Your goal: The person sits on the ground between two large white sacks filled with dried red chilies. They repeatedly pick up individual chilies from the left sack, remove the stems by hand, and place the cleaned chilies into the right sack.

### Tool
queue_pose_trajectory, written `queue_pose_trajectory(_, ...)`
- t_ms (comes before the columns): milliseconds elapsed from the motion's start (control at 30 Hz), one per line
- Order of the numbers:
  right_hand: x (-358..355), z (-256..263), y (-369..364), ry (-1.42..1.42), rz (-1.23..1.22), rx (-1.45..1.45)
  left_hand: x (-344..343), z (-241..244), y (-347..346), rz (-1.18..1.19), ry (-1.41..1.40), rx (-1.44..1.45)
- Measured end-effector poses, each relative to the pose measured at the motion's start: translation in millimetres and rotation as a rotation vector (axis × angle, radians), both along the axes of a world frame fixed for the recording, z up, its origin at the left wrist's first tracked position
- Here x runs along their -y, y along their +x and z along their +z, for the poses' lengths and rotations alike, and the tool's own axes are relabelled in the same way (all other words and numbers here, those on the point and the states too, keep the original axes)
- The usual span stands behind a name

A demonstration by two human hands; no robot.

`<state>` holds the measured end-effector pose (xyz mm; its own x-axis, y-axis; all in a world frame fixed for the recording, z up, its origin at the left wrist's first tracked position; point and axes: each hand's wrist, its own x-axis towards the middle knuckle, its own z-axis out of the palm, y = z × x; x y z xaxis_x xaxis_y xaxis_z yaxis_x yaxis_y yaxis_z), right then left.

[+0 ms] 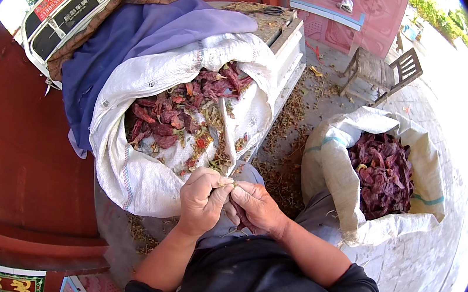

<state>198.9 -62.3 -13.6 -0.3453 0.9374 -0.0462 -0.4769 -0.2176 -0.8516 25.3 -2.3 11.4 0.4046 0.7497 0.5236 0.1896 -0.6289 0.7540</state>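
My right hand [258, 206] grips a dark red dried chili pepper [244, 215], whose body hangs below the fingers. Thumb and forefinger of my left hand [204, 199] pinch the pale stem end, so both hands meet over my lap. Just beyond them a white woven sack [149, 183] lies with its mouth rolled open. Dried red peppers [167, 115] fill its far and left side, and loose stems and seeds [202, 150] are scattered over its fabric. To the right stands a second woven sack [323, 171], holding a heap of dark dried peppers [383, 174].
A purple cloth [142, 32] drapes behind the near sack, beside a white-framed rack [74, 10] bearing writing. Stems and debris [284, 130] litter the floor between the sacks. A small wooden chair [379, 72] stands farther back, near a pink tiled ledge [327, 12]. Red-brown panelling [29, 154] is at left.
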Motion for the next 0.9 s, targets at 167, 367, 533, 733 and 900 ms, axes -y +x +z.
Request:
queue_pose_trajectory(167, 5.8, -4.7, -8.2, -0.012, -0.141, -0.034, 9.8, -6.5, 7.5, -0.164, -0.734, 0.416)
queue_pose_trajectory(367, 21.8, -7.9, 16.7, 0.066, -0.288, 0.133, -24.1, -23.2, -4.2, -0.025, -0.661, 0.455)
queue_pose_trajectory(533, 36.9, -26.4, 32.1, -0.043, -0.307, 0.133, -55.5, 12.2, -9.9, 0.293, 0.098, -0.635)
queue_pose_trajectory(733, 37.4, -14.9, 22.5, -0.084, -0.249, 0.213, -112.3, -30.8, -24.2, 0.408, 0.306, -0.719)
queue_pose_trajectory(900, 32.8, -22.1, 23.6, -0.140, -0.242, 0.238, -103.8, -20.3, -51.1, 0.282, -0.308, -0.208)
